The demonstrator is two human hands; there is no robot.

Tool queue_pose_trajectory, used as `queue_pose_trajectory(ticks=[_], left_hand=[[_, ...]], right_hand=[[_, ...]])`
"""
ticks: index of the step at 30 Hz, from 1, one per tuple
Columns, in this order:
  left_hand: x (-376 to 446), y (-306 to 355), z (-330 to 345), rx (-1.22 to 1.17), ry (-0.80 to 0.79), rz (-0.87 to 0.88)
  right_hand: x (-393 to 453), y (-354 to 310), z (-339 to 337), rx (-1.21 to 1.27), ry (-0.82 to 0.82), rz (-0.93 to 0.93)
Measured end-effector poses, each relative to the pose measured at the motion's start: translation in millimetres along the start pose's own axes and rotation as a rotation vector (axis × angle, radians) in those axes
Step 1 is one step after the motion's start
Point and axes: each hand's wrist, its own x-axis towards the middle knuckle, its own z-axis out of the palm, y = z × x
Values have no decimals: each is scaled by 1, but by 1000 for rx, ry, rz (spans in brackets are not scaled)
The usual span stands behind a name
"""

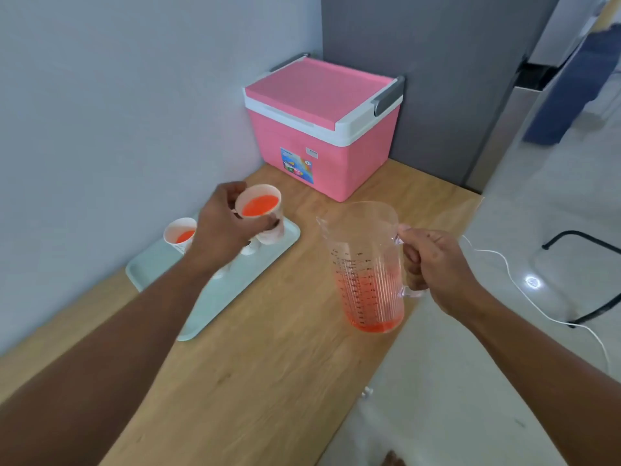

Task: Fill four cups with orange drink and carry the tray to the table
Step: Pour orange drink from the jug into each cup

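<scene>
Here, in the head view, the left hand (221,227) grips a white paper cup (260,210) filled with orange drink, its fingers (268,225) curled round the cup's side, holding it above the far end of a pale green tray (215,304). A second cup (179,233) with orange drink stands on the tray near the wall, just left of the forearm; other cups under the hand are mostly hidden and their contents cannot be told. The right hand (437,264) holds the handle of a clear measuring jug (366,267), fingers wrapped round it; the jug is upright, with a low level of orange drink at its bottom, over the wooden tabletop (268,364) to the right of the tray. A pink cooler box (322,126) with a closed lid sits in the far corner of the tabletop. A white cable (524,290) trails across the floor at right.
</scene>
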Motion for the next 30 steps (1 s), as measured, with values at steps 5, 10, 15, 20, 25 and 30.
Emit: queue_pose_trajectory(ticks=[5,10,15,20,25,30], left_hand=[[64,-15,-51,191,22,-32],[117,-51,-67,386,-42,-113],[143,-87,-57,483,-124,-150],[154,-117,-43,583,-201,-165],[157,-132,-34,613,-274,-195],[159,-136,-34,623,-276,-219]], right_hand=[[13,10,7,33,30,-3],[29,24,15,60,42,-2],[44,30,22,92,32,-8],[54,31,30,119,5,-35],[63,31,36,180,-29,-52],[68,35,44,222,-63,-33]])
